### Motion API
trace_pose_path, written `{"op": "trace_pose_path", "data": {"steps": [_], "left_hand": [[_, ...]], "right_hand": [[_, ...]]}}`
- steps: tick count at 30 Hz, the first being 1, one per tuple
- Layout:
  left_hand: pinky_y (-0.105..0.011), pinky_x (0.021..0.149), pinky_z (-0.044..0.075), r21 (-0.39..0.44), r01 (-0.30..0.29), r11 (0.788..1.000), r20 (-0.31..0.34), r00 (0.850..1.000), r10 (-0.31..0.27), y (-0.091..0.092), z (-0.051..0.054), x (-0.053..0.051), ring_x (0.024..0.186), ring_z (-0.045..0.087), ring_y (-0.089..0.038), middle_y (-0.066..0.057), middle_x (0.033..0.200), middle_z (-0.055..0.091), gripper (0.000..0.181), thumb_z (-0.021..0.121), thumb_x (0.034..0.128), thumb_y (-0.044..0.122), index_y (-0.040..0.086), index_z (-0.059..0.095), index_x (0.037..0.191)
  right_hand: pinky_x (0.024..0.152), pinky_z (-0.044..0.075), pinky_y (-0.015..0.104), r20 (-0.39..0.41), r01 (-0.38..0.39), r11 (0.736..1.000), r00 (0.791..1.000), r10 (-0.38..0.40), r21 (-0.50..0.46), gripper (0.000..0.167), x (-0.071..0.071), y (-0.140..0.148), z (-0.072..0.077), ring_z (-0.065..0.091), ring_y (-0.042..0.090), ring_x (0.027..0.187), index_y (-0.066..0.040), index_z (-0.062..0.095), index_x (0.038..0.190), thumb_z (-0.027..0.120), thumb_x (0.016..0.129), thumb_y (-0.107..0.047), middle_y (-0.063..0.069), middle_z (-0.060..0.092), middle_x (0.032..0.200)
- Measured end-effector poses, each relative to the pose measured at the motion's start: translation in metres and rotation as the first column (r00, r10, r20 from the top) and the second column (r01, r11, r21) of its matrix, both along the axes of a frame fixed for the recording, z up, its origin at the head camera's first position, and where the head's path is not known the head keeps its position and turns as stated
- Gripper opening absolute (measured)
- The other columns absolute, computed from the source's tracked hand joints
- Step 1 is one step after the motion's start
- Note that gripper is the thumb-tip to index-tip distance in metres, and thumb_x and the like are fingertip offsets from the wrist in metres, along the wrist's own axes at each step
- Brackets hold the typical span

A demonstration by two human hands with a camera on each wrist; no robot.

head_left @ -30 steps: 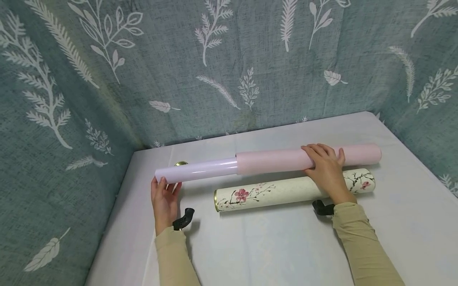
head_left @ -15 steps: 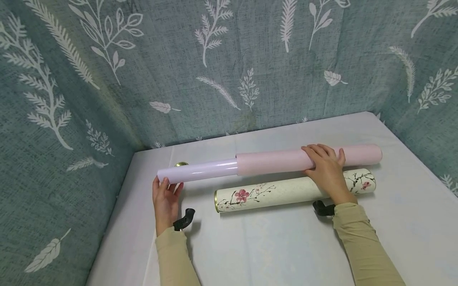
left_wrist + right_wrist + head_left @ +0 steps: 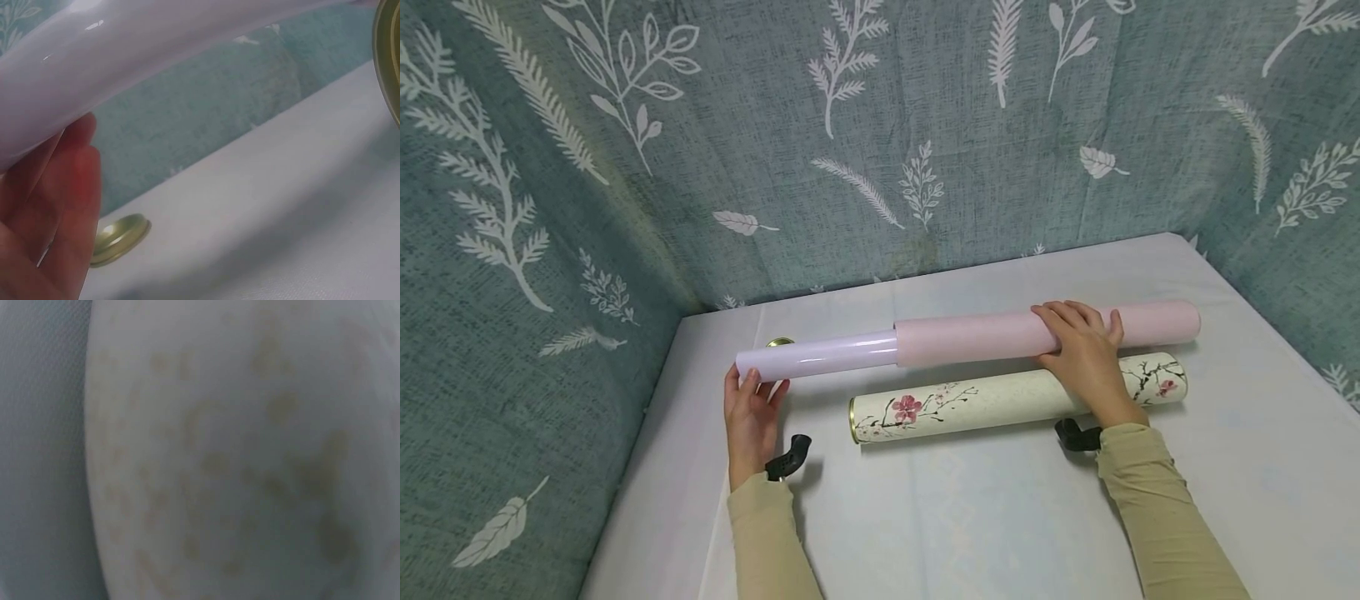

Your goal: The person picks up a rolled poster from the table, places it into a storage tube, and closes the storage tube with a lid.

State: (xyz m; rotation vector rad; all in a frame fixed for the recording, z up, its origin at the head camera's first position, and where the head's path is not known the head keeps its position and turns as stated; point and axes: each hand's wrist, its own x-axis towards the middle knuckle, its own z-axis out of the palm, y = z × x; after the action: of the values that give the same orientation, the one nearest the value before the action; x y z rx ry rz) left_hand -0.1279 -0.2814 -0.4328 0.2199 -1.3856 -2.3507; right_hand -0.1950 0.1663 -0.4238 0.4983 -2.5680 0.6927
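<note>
A glossy pale lilac paper roll (image 3: pixel 820 355) sticks out of the left mouth of a pink cardboard tube (image 3: pixel 970 338). My left hand (image 3: pixel 752 425) holds the roll's free end, thumb in front and fingers beneath. In the left wrist view, the fingers (image 3: pixel 78 181) touch the roll's underside. My right hand (image 3: pixel 1084 358) grips the pink tube from above, right of its middle. Nearer to me lies a cream tube (image 3: pixel 1000 402) with plum blossoms and a gold end rim. It fills most of the right wrist view, blurred.
A round gold lid (image 3: pixel 780 342) lies on the white-covered table (image 3: pixel 970 517) behind the roll, partly hidden by it. Green leaf-patterned curtains (image 3: pixel 865 192) enclose the table at the back and both sides. A black camera mount (image 3: pixel 788 457) juts from my left wrist.
My left hand has moved slightly right with the roll's end, so a little less of the roll shows outside the pink tube. The right hand and both tubes stay nearly still.
</note>
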Motion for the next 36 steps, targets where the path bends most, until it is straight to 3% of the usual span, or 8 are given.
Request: {"op": "trace_pose_path", "data": {"steps": [25, 36], "left_hand": [[-0.037, 0.087, 0.044, -0.047, 0.012, 0.999, 0.034, 0.999, -0.011, 0.0031, -0.0004, -0.0022, 0.106, 0.052, -0.026, -0.011, 0.127, 0.043, 0.048, 0.059, 0.0866, 0.023, 0.018, 0.038, 0.129], [-0.037, 0.086, 0.045, -0.055, 0.031, 0.998, 0.006, 1.0, -0.031, 0.0059, 0.0014, -0.0026, 0.103, 0.053, -0.025, -0.012, 0.127, 0.044, 0.048, 0.06, 0.0861, 0.022, 0.014, 0.039, 0.129]], "right_hand": [[0.096, -0.002, 0.062, -0.01, 0.0, 1.0, 1.0, 0.0, 0.001, 0.07, -0.0001, 0.0003, -0.0013, 0.031, 0.031, 0.121, -0.018, 0.051, 0.125, 0.081, 0.062, -0.016, 0.006, 0.048, 0.126], [0.097, -0.003, 0.062, -0.01, -0.002, 1.0, 1.0, 0.002, 0.0, 0.07, -0.0004, 0.0004, -0.0013, 0.031, 0.031, 0.121, -0.017, 0.051, 0.125, 0.081, 0.062, -0.015, 0.007, 0.048, 0.126]]}}
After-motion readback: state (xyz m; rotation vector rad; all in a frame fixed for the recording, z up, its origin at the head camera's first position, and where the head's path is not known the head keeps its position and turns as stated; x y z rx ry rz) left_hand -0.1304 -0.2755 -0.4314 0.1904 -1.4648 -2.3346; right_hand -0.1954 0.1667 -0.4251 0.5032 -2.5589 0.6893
